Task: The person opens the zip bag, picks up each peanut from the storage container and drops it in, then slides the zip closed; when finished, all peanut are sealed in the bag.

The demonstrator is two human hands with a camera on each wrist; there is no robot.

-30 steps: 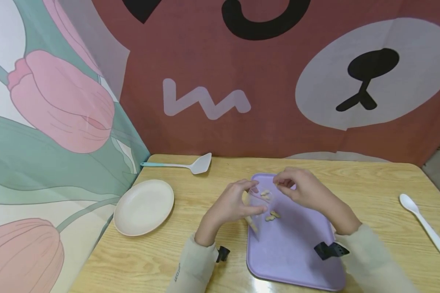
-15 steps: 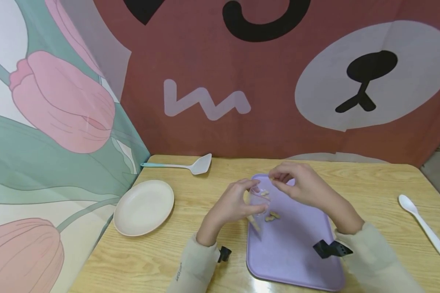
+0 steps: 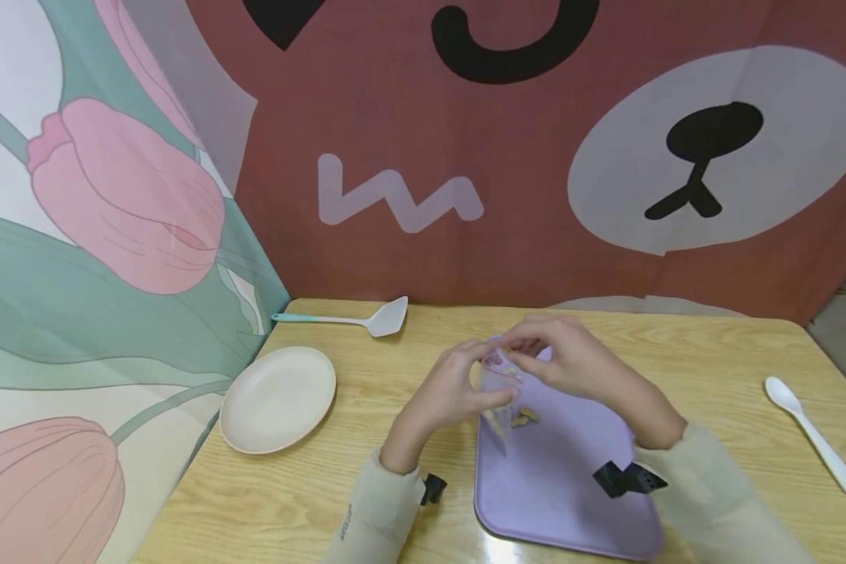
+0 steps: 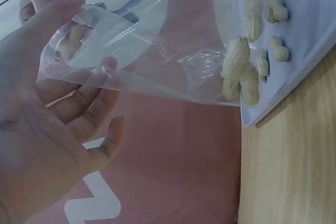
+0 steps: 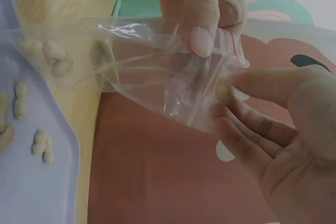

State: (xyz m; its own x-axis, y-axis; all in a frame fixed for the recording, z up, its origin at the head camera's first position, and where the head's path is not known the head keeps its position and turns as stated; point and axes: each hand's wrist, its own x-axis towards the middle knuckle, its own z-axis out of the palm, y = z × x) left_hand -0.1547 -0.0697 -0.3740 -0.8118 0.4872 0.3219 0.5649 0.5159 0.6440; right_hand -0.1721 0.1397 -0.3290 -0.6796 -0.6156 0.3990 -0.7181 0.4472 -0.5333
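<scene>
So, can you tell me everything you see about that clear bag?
The clear bag looks like thin, wrinkled plastic, with a red line near its open mouth. It hangs mouth up by the purple tray, peanuts bunched at its bottom. The left hand's fingers grip it near the mouth; the right hand's fingers are at the opening.

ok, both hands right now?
Left hand: holding the clear bag.
Right hand: pinching what looks like a peanut at the bag's mouth.
</scene>
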